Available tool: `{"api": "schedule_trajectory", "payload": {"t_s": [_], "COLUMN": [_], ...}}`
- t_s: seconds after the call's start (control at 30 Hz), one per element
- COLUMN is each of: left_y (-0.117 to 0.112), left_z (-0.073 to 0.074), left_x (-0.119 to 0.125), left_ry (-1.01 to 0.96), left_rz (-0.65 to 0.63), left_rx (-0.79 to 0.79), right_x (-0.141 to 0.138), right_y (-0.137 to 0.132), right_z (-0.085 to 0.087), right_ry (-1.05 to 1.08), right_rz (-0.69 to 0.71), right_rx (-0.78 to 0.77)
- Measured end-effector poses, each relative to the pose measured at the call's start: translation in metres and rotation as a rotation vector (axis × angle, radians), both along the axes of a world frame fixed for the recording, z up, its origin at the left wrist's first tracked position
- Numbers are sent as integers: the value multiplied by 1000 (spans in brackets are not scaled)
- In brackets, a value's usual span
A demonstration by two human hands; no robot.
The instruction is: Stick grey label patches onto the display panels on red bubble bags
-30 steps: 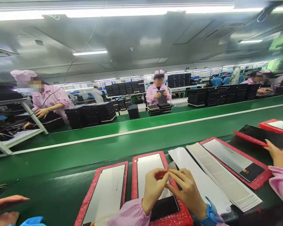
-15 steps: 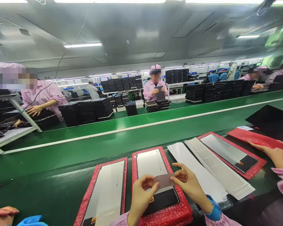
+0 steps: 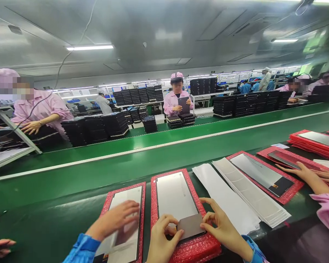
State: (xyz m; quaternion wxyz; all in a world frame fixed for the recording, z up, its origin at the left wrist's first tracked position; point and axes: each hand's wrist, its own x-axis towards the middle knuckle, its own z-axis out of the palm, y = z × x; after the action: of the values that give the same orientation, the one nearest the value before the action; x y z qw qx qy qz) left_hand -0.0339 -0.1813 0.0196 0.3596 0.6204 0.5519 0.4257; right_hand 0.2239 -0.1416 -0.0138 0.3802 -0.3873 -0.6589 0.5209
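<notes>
My left hand and my right hand grip opposite edges of a grey rectangular sheet. The sheet lies over the lower end of a glass-faced display panel, which rests on a red bubble-wrap mat. A blue cuff shows at my right wrist. Part of the panel's lower end is hidden by the sheet and my hands. To my left, a co-worker's hand in a blue sleeve lies on another panel. Another co-worker's hand in a pink sleeve reaches over a red mat on the right.
White sheets and a stack of grey-white sheets lie right of my hands, beside a panel on a red mat. Red mats are piled further right. Beyond a green conveyor belt stand stacks of black trays and workers.
The grey sheet has come down from between my raised hands onto the panel's lower end. A blue-sleeved hand has moved onto the left panel, and a pile of red mats has appeared on the right.
</notes>
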Motion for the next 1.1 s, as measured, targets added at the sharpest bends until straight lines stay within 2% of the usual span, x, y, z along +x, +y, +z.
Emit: {"api": "schedule_trajectory", "payload": {"t_s": [0.07,0.1,0.17,0.2,0.27,0.37,0.43,0.5,0.63,1.1], "left_y": [5,7,7,6,1,-8,-11,-13,-12,-10], "left_z": [11,14,11,6,-7,-23,-25,-23,-19,-20], "left_x": [-36,-49,-55,-48,-17,35,53,56,47,48], "left_ry": [35,87,137,141,91,51,45,48,37,-9], "left_rz": [-65,-165,-224,-195,-15,92,125,113,100,110], "left_rx": [9,-21,-69,-92,-84,-59,-54,-67,-87,-102], "right_x": [0,0,-1,-1,-1,0,0,0,0,2], "right_y": [-1,-1,0,0,-1,-2,-3,-3,-2,-2], "right_z": [-2,-3,-4,-4,-3,-1,1,2,-1,-9], "right_ry": [-3,-9,-26,-36,-55,-72,-77,-82,-97,-117], "right_rz": [8,10,10,8,10,23,25,23,28,50], "right_rx": [2,4,11,17,31,64,91,115,150,200]}}
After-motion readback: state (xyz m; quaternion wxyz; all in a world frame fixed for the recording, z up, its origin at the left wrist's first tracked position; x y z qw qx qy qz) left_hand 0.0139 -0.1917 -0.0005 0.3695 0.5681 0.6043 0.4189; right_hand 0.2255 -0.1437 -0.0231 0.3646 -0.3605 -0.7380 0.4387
